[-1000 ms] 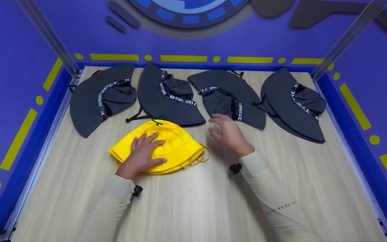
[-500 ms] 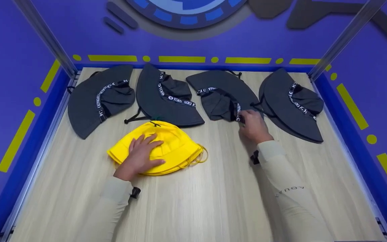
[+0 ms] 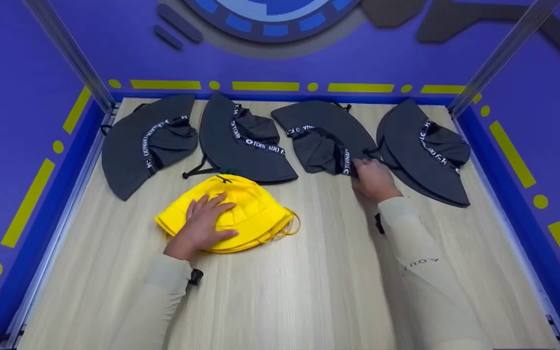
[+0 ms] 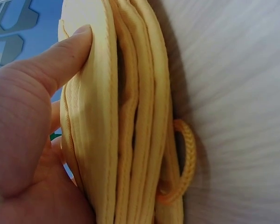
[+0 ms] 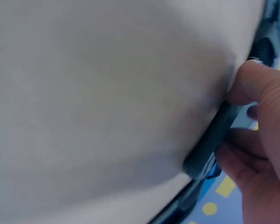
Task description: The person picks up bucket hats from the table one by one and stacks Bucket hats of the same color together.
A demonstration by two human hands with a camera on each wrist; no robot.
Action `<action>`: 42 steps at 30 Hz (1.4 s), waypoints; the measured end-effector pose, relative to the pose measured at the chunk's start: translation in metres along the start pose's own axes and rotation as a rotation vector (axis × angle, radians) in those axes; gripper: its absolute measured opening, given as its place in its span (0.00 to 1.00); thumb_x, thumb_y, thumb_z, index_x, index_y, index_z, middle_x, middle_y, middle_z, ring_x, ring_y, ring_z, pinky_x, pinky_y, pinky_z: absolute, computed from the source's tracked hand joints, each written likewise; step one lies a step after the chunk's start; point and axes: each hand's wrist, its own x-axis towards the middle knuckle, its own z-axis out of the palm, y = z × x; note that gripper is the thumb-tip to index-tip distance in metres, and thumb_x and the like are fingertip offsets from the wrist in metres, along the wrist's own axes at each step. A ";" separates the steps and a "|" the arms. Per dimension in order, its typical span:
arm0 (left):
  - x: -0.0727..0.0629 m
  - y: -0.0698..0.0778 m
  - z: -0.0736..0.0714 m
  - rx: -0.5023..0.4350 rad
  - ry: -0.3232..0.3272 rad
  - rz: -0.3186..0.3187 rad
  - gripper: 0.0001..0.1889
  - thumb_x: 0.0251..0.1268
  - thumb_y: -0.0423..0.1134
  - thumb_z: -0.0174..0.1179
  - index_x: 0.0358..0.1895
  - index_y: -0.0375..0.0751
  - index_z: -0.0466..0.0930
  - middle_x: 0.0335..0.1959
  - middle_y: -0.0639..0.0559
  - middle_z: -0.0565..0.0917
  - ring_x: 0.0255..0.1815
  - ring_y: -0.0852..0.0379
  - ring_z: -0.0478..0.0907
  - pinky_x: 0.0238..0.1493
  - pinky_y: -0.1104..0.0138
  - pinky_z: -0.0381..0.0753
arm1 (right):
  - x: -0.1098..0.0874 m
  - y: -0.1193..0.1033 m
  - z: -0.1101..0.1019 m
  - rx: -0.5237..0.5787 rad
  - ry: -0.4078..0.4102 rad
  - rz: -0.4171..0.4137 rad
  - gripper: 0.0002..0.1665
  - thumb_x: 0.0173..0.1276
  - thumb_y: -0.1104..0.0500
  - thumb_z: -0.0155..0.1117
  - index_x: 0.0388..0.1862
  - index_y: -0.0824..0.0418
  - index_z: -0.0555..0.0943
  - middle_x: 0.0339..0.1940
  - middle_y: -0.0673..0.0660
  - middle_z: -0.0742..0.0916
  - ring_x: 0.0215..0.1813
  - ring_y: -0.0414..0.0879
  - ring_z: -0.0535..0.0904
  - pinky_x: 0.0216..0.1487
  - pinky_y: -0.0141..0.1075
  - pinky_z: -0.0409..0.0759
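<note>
My left hand rests with fingers spread on a stack of folded yellow bucket hats. Several brim edges lie layered in the left wrist view, a cord loop poking out below them. Over on the right, my right hand pinches the near right brim end of a dark grey bucket hat, third from the left in the back row. The right wrist view has thumb and fingers on either side of that dark brim, low over the tabletop.
Two folded dark grey hats, the far left one and its neighbour, lie along the back left. Another grey hat lies right beside my right hand. Blue-purple panels enclose the wooden table at the back and sides.
My right hand has moved right, from beside the yellow stack to the third grey hat's brim, and slightly further right since half a second ago. My left hand stays on the yellow hats.
</note>
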 end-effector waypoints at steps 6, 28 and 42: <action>-0.002 -0.001 0.001 -0.013 0.000 -0.002 0.38 0.64 0.58 0.68 0.76 0.55 0.69 0.84 0.48 0.57 0.84 0.32 0.42 0.78 0.33 0.33 | 0.000 -0.008 0.000 -0.185 -0.001 -0.080 0.25 0.74 0.62 0.58 0.67 0.71 0.75 0.46 0.73 0.87 0.50 0.68 0.84 0.47 0.61 0.84; -0.002 -0.001 0.004 -0.041 0.026 0.031 0.38 0.64 0.60 0.67 0.76 0.55 0.69 0.84 0.48 0.57 0.84 0.32 0.42 0.78 0.32 0.32 | -0.005 0.010 -0.006 0.310 0.375 0.220 0.08 0.77 0.63 0.58 0.48 0.64 0.82 0.46 0.64 0.89 0.51 0.62 0.86 0.52 0.58 0.81; -0.001 -0.002 0.002 -0.025 0.016 0.016 0.38 0.64 0.60 0.67 0.76 0.55 0.69 0.84 0.49 0.57 0.84 0.33 0.42 0.78 0.32 0.32 | -0.027 0.026 -0.058 0.464 0.556 0.120 0.11 0.76 0.53 0.64 0.50 0.55 0.87 0.35 0.58 0.90 0.35 0.50 0.83 0.40 0.40 0.75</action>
